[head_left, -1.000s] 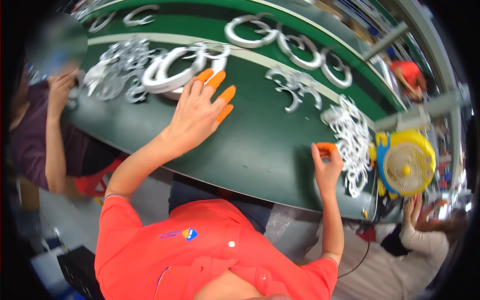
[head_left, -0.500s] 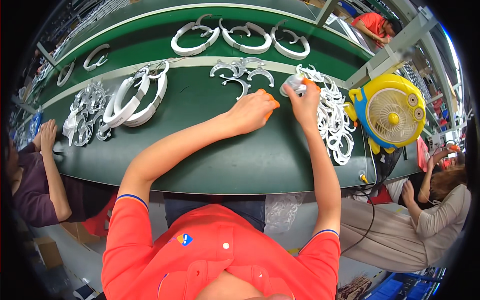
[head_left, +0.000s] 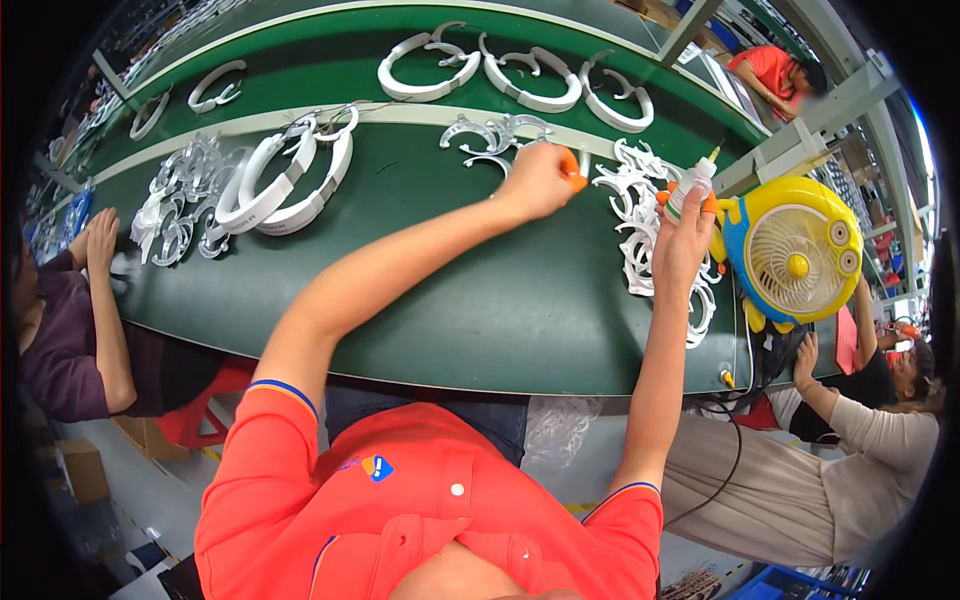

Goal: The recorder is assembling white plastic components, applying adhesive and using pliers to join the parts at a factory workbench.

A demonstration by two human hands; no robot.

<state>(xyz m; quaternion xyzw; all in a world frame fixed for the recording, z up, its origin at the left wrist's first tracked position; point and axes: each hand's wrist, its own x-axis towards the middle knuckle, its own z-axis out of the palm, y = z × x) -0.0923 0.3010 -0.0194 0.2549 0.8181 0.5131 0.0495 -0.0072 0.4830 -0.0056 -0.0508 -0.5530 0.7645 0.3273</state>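
My right hand [head_left: 682,245] is closed around a small squeeze bottle [head_left: 703,170] with a thin yellowish nozzle pointing up. It holds the bottle over a pile of white curved clips [head_left: 640,252], beside the yellow fan. Orange finger covers show on both hands. My left hand [head_left: 538,182] has its fingers closed in front of several translucent curved clips [head_left: 465,130]. A pale upright piece [head_left: 584,160] shows right by its fingertips; whether they grip it I cannot tell.
A yellow and blue fan [head_left: 797,264] stands at the right. Two white rings [head_left: 262,208] lean together on the left, near a heap of translucent clips [head_left: 178,205]. More white rings [head_left: 430,92] rest on the green strip behind. Co-workers sit at both sides and far right.
My right hand has moved right with the bottle, turning its nozzle upward, away from my left hand. My left hand has shifted slightly right and farther out. The view has shifted a little.
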